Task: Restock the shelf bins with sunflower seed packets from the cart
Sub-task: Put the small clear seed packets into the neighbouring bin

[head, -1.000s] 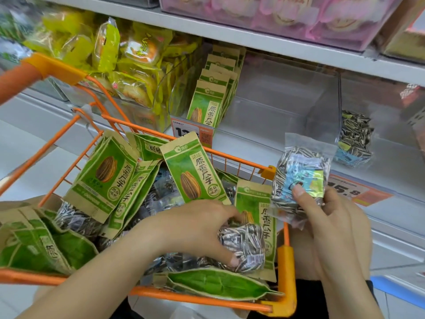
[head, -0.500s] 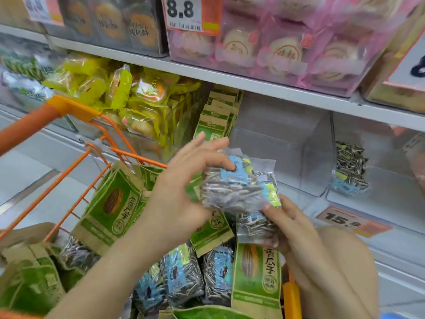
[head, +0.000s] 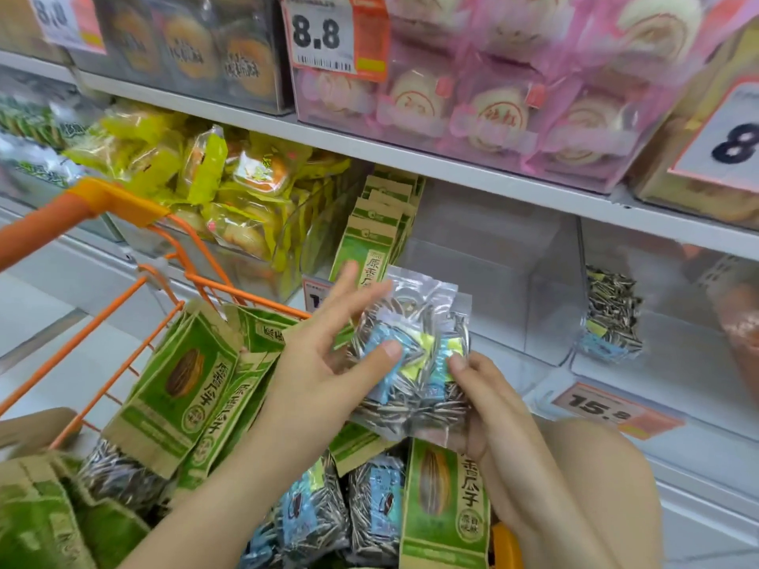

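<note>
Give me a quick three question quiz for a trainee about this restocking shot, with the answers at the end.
1. True or false: both hands hold the clear seed packets.
2. Which shelf bin already holds one clear packet: A, the one right of the divider, or B, the one with green packets?
3. Fill in: the price tag below that bin reads ____.

Key: 1 true; 2 A; 3 15.8

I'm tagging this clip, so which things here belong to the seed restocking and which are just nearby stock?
Part of the job:
clear seed packets held by left hand and right hand
green seed packets
orange cart
shelf bin

Just nearby:
yellow snack bags
pink pastry packs
8.8 price tag
</note>
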The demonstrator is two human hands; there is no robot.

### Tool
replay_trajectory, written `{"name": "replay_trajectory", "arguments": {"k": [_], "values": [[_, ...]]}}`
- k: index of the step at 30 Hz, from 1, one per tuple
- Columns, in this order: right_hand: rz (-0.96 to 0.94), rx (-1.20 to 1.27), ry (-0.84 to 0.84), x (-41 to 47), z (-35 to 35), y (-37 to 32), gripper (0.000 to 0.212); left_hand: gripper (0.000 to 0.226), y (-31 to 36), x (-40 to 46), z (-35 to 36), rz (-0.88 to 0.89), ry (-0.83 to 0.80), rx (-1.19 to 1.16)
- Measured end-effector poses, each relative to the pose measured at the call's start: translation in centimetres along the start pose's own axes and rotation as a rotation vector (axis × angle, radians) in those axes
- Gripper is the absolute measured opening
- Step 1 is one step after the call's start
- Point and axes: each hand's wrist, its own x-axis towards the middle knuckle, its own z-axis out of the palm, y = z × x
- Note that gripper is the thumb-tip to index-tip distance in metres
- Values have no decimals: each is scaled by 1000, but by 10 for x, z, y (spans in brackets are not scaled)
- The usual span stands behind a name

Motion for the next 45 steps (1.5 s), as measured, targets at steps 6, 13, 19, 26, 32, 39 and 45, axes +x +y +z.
{"name": "replay_trajectory", "arguments": {"k": [6, 13, 19, 26, 32, 39, 45], "values": [[-74, -62, 5, -1, -1, 3, 58, 80, -2, 4, 11, -326, 11, -220], [-73, -125, -37, 1, -11, -8, 54, 42, 3, 10, 24, -579, -283, -438], [-102, -120, 21, -4, -27, -28, 19, 64, 2, 24, 55, -474, -248, -304], [-161, -200, 71, -8, -70, -51, 47, 39, 10, 45, 108, -402, -359, -157], [-242, -346, 345, -14, -156, -88, 72, 78, -9, 74, 137, -154, -432, 452], [-1, -1026, 368, 14, -246, -105, 85, 86, -54, 79, 132, 89, -525, 1306], [54, -1382, 94, 51, -242, -98, 88, 85, -62, 78, 131, 151, -483, 1307]]}}
